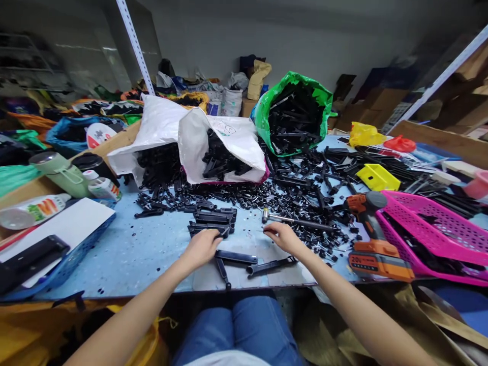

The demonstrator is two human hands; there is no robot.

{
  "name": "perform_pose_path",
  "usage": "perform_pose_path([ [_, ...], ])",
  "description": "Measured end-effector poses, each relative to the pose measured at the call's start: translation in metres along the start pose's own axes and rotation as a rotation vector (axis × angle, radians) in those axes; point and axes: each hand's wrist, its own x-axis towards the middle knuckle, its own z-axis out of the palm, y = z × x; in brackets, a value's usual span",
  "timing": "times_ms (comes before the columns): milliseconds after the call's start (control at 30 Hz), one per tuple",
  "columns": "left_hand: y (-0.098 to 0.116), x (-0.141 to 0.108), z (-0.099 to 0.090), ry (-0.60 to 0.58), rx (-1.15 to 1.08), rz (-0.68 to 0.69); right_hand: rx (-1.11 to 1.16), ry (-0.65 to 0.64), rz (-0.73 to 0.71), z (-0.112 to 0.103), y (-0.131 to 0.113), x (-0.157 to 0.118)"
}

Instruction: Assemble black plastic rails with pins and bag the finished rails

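My left hand is closed at the near end of a stack of black plastic arms, its fingers on one black plastic arm. My right hand is pinched just below the head of a hammer; whatever is between its fingertips is too small to make out. On the table between my forearms lie a hinged black piece with one leg pointing toward me, and a second black arm angled to its right. Small black parts and metal pins are heaped behind my hands.
An orange and black cordless drill and pink baskets stand at right. White sacks and a green bag spill black parts at the back. Bottles, a green tumbler and a blue tray occupy the left.
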Motion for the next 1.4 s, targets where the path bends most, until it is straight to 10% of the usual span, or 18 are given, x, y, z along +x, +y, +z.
perform_pose_path([
  [200,-0.025,-0.038,-0.017,-0.200,0.046,-0.043,0.390,-0.019,0.008,-0.005,-0.023,-0.032],
  [567,0.010,-0.017,-0.042,-0.530,0.375,0.179,-0.189,-0.153,-0.289,-0.010,-0.065,-0.036],
  [900,0.037,0.008,-0.050,-0.669,0.480,0.243,-0.123,-0.075,-0.319,-0.003,-0.059,-0.039],
  [1200,0.024,0.002,-0.023,-0.374,0.392,0.187,0.052,0.060,-0.332,0.009,-0.051,-0.044],
  [1400,-0.019,-0.031,0.050,0.281,0.222,0.426,0.253,0.265,-0.344,0.021,-0.040,-0.048],
])
